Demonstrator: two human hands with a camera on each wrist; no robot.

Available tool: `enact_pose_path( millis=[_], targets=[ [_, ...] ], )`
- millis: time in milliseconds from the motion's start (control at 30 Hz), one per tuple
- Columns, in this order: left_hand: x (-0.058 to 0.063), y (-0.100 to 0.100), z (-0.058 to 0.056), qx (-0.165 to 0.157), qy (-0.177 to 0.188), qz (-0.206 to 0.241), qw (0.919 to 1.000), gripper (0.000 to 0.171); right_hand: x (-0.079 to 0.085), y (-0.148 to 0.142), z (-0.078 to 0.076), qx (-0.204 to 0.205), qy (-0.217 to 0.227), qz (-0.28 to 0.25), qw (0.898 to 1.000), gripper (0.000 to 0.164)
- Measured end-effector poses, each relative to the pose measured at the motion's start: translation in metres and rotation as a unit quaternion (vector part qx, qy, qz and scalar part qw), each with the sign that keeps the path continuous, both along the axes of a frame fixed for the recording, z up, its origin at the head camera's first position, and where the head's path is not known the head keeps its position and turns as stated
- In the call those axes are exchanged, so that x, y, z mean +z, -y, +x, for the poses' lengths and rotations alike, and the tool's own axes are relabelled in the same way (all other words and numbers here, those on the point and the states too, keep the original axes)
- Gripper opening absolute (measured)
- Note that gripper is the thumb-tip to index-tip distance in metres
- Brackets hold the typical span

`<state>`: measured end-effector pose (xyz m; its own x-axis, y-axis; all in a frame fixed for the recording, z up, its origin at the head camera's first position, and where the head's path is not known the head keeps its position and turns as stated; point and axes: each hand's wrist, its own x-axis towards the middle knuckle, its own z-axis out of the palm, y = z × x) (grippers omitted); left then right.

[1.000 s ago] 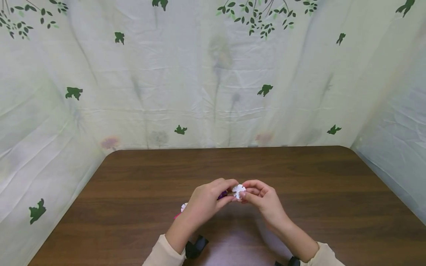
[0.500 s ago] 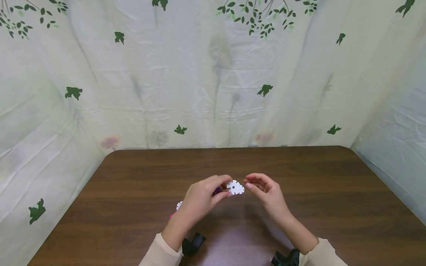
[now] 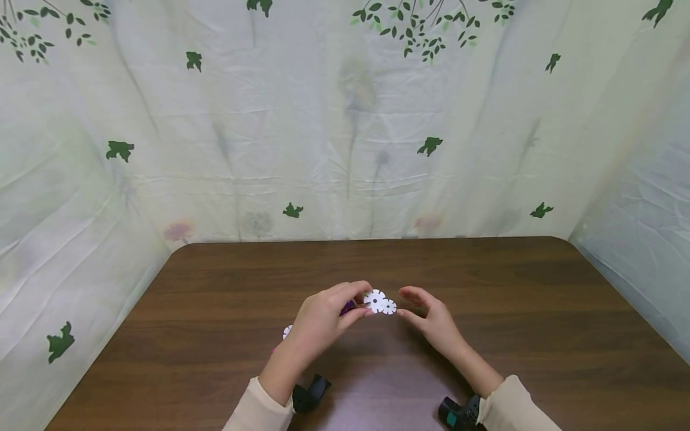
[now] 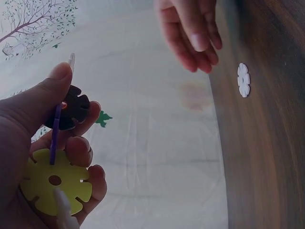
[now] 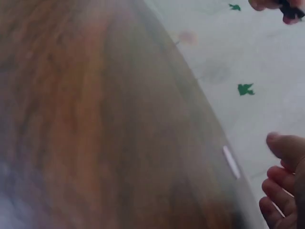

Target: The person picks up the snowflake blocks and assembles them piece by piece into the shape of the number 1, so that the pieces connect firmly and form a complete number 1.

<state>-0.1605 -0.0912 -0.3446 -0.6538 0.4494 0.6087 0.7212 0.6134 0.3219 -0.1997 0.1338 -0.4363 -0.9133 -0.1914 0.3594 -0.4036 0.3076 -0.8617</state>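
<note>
My left hand [image 3: 318, 317] grips a built-up cluster of notched plastic discs. In the left wrist view, a yellow disc [image 4: 40, 179], a purple disc [image 4: 55, 133] seen edge-on and a black disc [image 4: 76, 109] show between thumb and fingers. A white disc [image 3: 374, 300] stands out past the fingertips, and another white disc [image 3: 287, 331] peeks out behind the wrist. My right hand [image 3: 439, 323] hovers just right of these, fingers loosely apart, holding nothing. A loose white disc [image 4: 243, 80] lies on the table; from the head it appears beside the held white one.
The brown wooden table [image 3: 528, 323] spreads around both hands. A pale curtain [image 3: 323, 120] with leaf prints hangs behind its far edge. Black wrist devices [image 3: 311, 394] sit below each sleeve.
My right hand has let go of the white disc it was pinching and drawn slightly right. My left hand has shifted a little left with the cluster, uncovering the loose disc.
</note>
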Motion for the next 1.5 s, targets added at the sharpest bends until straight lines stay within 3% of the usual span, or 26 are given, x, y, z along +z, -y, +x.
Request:
enact_pose_path(
  millis=[233, 433, 867, 1233, 1500],
  targets=[
    [0.002, 0.001, 0.0, 0.005, 0.002, -0.003, 1.0, 0.029, -0.012, -0.003, -0.009, -0.002, 0.023, 0.076, 0.997, 0.047],
    [0.004, 0.005, -0.001, 0.019, 0.004, 0.011, 0.9997, 0.028, -0.01, 0.0, -0.013, -0.001, 0.003, 0.115, 0.993, 0.047],
    [0.005, 0.01, -0.004, 0.061, -0.022, 0.05, 0.9966, 0.03, -0.009, 0.016, -0.015, -0.034, -0.01, 0.166, 0.986, 0.03],
    [0.005, 0.01, -0.004, 0.064, -0.028, 0.059, 0.9958, 0.031, -0.004, 0.015, -0.014, -0.017, 0.037, 0.074, 0.996, 0.023],
    [0.005, 0.009, -0.005, 0.057, -0.029, 0.05, 0.9967, 0.03, 0.019, 0.008, -0.014, -0.001, 0.081, -0.06, 0.995, 0.022]
  ],
)
